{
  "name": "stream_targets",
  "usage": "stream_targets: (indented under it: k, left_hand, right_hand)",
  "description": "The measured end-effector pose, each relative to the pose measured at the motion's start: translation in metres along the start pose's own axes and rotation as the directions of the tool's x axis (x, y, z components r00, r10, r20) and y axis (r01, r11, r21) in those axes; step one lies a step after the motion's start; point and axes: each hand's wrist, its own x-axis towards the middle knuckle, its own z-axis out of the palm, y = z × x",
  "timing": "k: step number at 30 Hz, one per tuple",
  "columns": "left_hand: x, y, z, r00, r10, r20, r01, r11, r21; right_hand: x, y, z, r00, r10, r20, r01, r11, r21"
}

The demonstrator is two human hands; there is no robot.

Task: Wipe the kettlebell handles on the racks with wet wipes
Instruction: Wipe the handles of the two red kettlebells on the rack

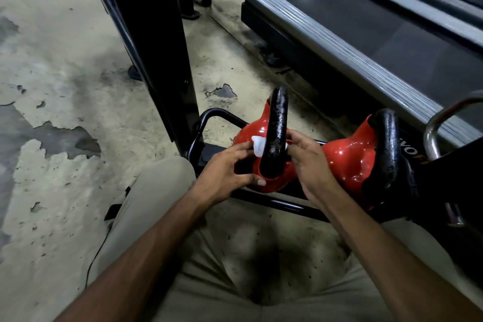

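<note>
Wipe [258, 148] pinched in left grip [224, 172], just left of handle [277, 123]; right grip [311, 165] clamped on other end (mostly hidden); arch upright between both.

Two glossy red kettlebells [264, 159] [350, 157] with speckled black handles [277, 123], a white wet wipe [258, 146], khaki trousers [156, 191], cream floor [52, 60] peeling to grey patches.

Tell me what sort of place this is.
Probably a gym: two red kettlebells with black handles sit on a low black rack, and a treadmill stands right beside it.
</note>
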Motion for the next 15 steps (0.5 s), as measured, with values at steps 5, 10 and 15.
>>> stream_targets:
  k: [5,10,15]
  left_hand:
    - [-0.001,0.001,-0.001,1.000,0.014,0.026,-0.015,0.999,0.028]
    - [0.004,-0.004,-0.001,1.000,0.018,0.014,-0.019,0.999,0.035]
    - [0.003,-0.005,0.000,0.997,0.083,0.008,-0.083,0.997,0.011]
  right_hand:
    - [-0.021,0.014,-0.004,0.983,-0.027,-0.184,0.035,0.999,0.039]
    - [-0.057,0.021,0.009,0.880,-0.390,-0.270,0.300,0.899,-0.320]
    - [-0.051,0.020,0.005,0.509,-0.651,0.563,0.573,-0.232,-0.786]
